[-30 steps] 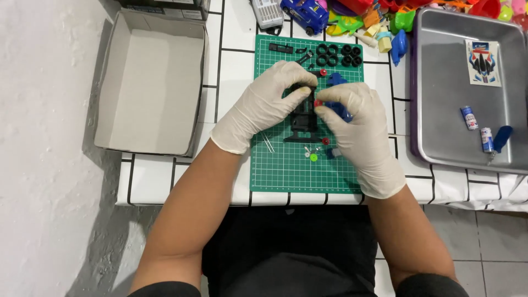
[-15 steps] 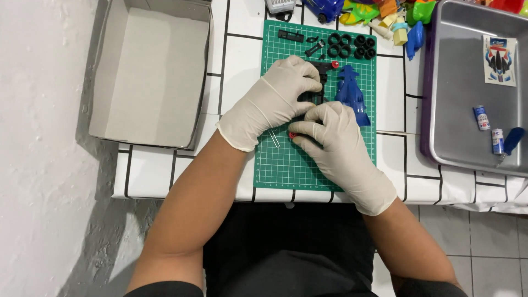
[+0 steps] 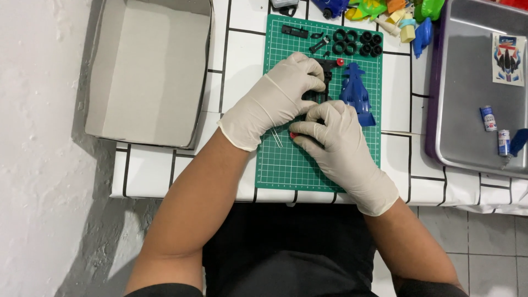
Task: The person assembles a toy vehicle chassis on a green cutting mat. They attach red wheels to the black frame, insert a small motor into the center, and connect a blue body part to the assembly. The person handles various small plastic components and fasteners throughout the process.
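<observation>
Gloved left hand point(image 3: 275, 99) and right hand point(image 3: 335, 137) grip a black chassis point(image 3: 324, 82), mostly hidden, on a green mat point(image 3: 286, 165) covering the tiled table point(image 3: 242, 49).

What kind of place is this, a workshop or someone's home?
Probably a home hobby table for building toy model cars: a green cutting mat with small black tyres, a blue car body shell, and a metal tray.
</observation>
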